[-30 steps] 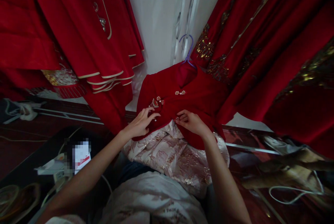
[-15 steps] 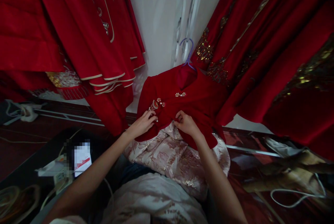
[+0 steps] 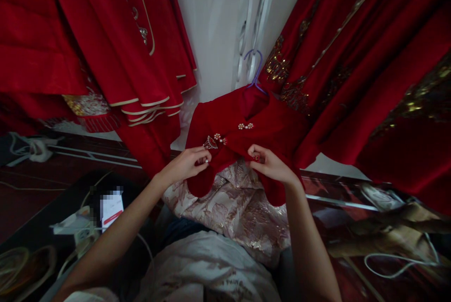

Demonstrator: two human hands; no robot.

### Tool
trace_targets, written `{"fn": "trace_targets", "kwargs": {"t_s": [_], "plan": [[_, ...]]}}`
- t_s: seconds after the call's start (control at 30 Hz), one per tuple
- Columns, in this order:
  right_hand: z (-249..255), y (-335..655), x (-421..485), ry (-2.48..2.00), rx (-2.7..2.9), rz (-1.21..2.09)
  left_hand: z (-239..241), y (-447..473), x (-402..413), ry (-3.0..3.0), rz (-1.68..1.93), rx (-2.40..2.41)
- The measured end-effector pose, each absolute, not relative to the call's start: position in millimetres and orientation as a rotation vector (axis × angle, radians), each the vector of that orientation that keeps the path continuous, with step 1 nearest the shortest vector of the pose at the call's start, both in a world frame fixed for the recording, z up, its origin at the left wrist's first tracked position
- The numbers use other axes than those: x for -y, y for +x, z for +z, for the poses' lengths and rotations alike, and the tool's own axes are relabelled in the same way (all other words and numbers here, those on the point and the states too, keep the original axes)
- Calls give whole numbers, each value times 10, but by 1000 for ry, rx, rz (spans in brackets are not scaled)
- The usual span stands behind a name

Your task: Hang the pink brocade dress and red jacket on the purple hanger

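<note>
Beads (image 3: 241, 126) may be loosened by tugging: red jacket (image 3: 234, 123) seems pinched by left hand (image 3: 192, 163), eight o'clock, and right hand (image 3: 273, 165), five.

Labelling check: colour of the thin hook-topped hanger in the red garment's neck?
The thin hook-topped hanger is purple, clearest in the head view.

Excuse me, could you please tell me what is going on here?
A person is handling the front of a red cloth jacket on a purple hanger. The left hand pinches one lower front edge, just below a beaded fan-shaped ornament; the right hand pinches the other. Those edges are apart, with pale floral brocade cloth showing between. A pearly flower clasp sits below the neckline.
</note>
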State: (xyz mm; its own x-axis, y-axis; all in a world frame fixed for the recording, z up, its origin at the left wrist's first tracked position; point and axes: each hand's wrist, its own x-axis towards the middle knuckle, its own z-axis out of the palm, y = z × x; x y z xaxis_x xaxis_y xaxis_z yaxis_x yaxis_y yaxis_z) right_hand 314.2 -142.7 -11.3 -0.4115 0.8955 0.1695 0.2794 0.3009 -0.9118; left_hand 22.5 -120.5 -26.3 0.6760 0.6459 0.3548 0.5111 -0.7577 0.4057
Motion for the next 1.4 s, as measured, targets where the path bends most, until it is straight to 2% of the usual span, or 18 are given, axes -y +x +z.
{"fn": "trace_targets", "kwargs": {"t_s": [0.17, 0.33, 0.5, 0.7, 0.97, 1.13, 1.4], "plan": [[-80, 2929, 1465, -995, 1834, 973, -468, 463, 1277, 2510, 780, -912], [-360, 2670, 1416, -1130, 1933, 778, -810, 587, 1234, 2490, 710, -1043], [-675, 2619, 1325, -1275, 2133, 713, -820, 552, 1209, 2520, 761, -1103], [-796, 2662, 1208, -1261, 2066, 823, -916, 607, 1177, 2123, 941, -1158], [-895, 2556, 1162, -1307, 2015, 493, -1102, 677, 1159, 1832, 1047, -1208], [-816, 2530, 1205, -1188, 2009, 597, -1130, 689, 1143, 1736, 1064, -1159], [-839, 2440, 1211, -1207, 1972, 592, -1116, 687, 1107, 1613, 1088, -1134]]}}
